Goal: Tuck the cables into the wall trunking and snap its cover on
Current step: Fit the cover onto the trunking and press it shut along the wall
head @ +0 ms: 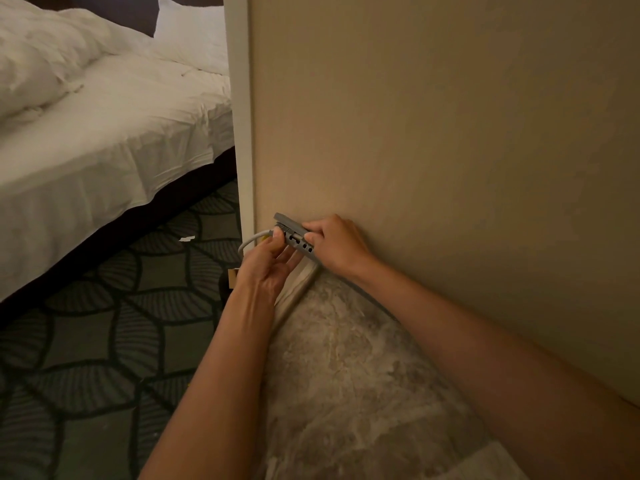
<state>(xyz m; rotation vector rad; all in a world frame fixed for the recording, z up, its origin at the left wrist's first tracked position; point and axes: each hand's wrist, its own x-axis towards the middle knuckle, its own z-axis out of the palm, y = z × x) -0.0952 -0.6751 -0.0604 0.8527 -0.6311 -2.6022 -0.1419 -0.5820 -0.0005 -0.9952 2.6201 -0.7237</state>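
Low on wall (pixel 415 116): right hand (pixel 337 242) grip curled round grey trunking (pixel 294 233); left hand (pixel 268 261) pinches white cable (pixel 251 241).

Both arms bare, reaching forward and down, hands close together but not touching.

Left forearm (pixel 214 358): comes up from the bottom edge, wrist straight. Left hand (pixel 265 268): back toward the camera, fingers pointing up, thumb and fingertips pinching the cable (pixel 251 241) end.

Right forearm (pixel 467 334): enters from the lower right, angled up-left. Right hand (pixel 337 242): knuckles up, fingers curled, gripping the trunking (pixel 292 230); fingertips partly hidden.
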